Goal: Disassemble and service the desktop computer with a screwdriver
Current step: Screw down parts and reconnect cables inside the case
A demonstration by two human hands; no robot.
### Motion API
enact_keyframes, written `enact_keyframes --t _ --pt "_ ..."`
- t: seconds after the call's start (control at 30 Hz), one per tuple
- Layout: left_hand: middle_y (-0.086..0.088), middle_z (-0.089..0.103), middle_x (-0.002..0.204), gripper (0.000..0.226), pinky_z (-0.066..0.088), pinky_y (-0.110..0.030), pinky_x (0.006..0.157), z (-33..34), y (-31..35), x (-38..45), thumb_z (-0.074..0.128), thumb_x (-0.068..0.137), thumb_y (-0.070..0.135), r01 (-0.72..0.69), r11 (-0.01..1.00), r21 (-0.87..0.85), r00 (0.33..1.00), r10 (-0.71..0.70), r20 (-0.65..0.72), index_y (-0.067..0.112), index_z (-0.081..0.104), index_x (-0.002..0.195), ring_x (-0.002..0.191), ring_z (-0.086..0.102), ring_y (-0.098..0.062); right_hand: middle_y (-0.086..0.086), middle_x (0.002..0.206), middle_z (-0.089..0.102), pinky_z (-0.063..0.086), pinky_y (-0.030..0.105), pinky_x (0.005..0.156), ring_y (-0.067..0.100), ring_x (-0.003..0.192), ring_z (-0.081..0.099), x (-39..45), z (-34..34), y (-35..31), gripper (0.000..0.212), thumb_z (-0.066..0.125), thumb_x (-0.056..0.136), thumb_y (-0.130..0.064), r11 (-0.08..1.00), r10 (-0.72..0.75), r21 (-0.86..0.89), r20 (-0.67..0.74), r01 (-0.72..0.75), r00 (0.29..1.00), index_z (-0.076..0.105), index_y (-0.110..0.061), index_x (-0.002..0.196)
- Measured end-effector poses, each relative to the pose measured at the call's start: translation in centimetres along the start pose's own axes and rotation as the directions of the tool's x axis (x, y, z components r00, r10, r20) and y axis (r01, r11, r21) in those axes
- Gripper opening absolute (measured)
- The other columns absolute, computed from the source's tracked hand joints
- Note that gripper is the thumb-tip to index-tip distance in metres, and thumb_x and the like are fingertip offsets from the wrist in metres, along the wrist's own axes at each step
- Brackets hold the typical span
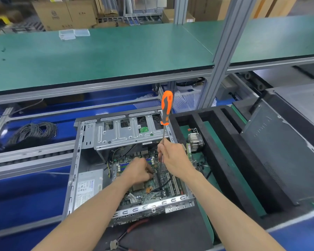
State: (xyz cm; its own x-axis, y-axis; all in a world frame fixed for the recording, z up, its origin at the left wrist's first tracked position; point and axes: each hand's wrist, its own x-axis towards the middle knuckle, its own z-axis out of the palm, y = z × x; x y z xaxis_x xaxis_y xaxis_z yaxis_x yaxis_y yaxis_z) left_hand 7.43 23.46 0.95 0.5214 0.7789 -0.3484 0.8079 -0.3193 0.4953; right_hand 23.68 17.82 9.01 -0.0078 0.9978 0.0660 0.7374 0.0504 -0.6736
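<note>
An open desktop computer case (76, 160) lies flat in front of me, its green motherboard (152, 192) exposed. A silver drive cage (127, 134) spans its far end and a grey power supply (88, 187) sits at its left. My right hand (172, 158) grips the metal shaft of a long screwdriver, whose orange and grey handle (166, 107) points up and away. The tip runs down to the board behind my fingers. My left hand (139, 171) is curled over the middle of the motherboard, fingers pinched on something I cannot make out.
A black foam tray (223, 160) to the right holds a removed heatsink with fan (195, 140). A dark side panel (286, 154) lies further right. Red-handled pliers (127, 234) rest in front of the case. A coil of grey cable (33, 131) lies left. A green shelf (101, 57) overhangs behind.
</note>
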Motion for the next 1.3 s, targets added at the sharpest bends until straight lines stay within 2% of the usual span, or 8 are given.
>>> enact_keyframes --t 0.1,0.27,0.57,0.7,0.8,0.9,1.2,1.3 --pt "0.013 0.076 0.089 0.013 0.057 -0.024 0.085 0.5 -0.2 0.4 0.083 0.080 0.025 -0.012 0.998 0.060 0.999 0.009 0.041 0.019 0.080 0.092 0.074 0.065 0.003 0.003 0.072 0.065 0.053 0.045 0.068 0.022 0.066 0.062 0.0 0.0 0.0 0.034 0.032 0.109 -0.020 1.000 0.008 -0.001 0.006 -0.008 1.000 0.055 -0.010 0.086" --pt "0.012 0.077 0.094 0.019 0.054 -0.027 0.093 1.0 -0.6 0.6 0.081 0.083 0.030 -0.058 0.987 0.152 0.998 0.052 0.041 0.021 0.080 0.099 0.081 0.067 -0.003 0.005 0.075 0.065 0.052 0.047 0.069 0.024 0.068 0.061 0.1 0.0 0.0 0.033 0.031 0.109 -0.020 1.000 0.017 -0.007 0.018 -0.017 1.000 0.054 -0.010 0.088" --pt "0.001 0.076 0.091 0.011 0.059 -0.022 0.078 1.5 -0.2 0.4 0.069 0.092 0.013 -0.129 0.979 0.157 0.990 0.118 0.078 0.014 0.076 0.100 0.074 0.068 -0.007 0.006 0.076 0.065 0.052 0.046 0.069 0.024 0.068 0.061 0.0 0.0 0.0 0.032 0.033 0.109 -0.021 1.000 0.002 0.005 0.013 -0.002 1.000 0.055 -0.008 0.090" --pt "0.002 0.055 0.064 0.014 0.036 -0.013 0.042 0.5 0.3 -0.1 0.053 0.090 0.008 0.016 0.955 -0.296 0.999 -0.005 0.039 0.007 0.061 0.079 0.045 0.044 -0.003 0.003 0.074 0.065 0.052 0.044 0.068 0.021 0.067 0.060 -0.1 0.0 0.0 0.033 0.033 0.109 -0.022 1.000 -0.002 0.015 0.003 0.002 1.000 0.055 -0.010 0.087" --pt "0.002 0.023 0.055 0.014 0.020 -0.019 0.038 -0.8 0.6 -1.0 0.041 0.073 0.014 0.124 0.622 -0.773 0.990 -0.029 0.136 0.018 0.034 0.061 0.043 0.015 -0.014 0.001 0.072 0.064 0.052 0.044 0.067 0.019 0.065 0.060 -0.1 0.0 0.0 0.033 0.033 0.109 -0.024 1.000 -0.011 0.006 -0.009 0.011 1.000 0.054 -0.012 0.087" --pt "0.002 0.017 0.054 0.021 0.017 -0.016 0.040 -1.1 0.8 -1.4 0.034 0.074 0.010 0.121 0.439 -0.890 0.993 -0.039 0.115 0.022 0.028 0.058 0.046 0.009 -0.012 -0.002 0.070 0.064 0.052 0.042 0.069 0.017 0.063 0.060 0.0 -0.1 -0.1 0.032 0.034 0.109 -0.022 0.999 0.008 0.051 -0.016 -0.007 1.000 0.054 -0.014 0.086" --pt "0.003 0.024 0.049 0.049 0.017 -0.023 0.044 -0.5 0.7 -0.5 0.051 0.090 0.012 0.119 0.561 -0.819 0.983 -0.183 0.018 0.028 0.034 0.046 0.044 0.015 -0.014 0.001 0.066 0.062 0.038 0.020 0.053 0.005 0.054 0.049 0.8 -3.3 -1.7 0.037 0.031 0.110 -0.020 0.986 -0.011 0.166 -0.091 0.026 0.996 0.050 -0.019 0.078" --pt "0.002 0.024 0.049 0.050 0.018 -0.022 0.043 -0.1 0.7 -0.5 0.053 0.091 0.007 0.131 0.618 -0.775 0.985 -0.168 0.033 0.026 0.036 0.048 0.041 0.017 -0.013 0.004 0.063 0.061 0.042 0.025 0.056 0.007 0.053 0.048 1.1 -5.4 -2.1 0.041 0.031 0.110 -0.021 0.981 -0.026 0.188 -0.151 0.055 0.988 0.052 -0.013 0.075"
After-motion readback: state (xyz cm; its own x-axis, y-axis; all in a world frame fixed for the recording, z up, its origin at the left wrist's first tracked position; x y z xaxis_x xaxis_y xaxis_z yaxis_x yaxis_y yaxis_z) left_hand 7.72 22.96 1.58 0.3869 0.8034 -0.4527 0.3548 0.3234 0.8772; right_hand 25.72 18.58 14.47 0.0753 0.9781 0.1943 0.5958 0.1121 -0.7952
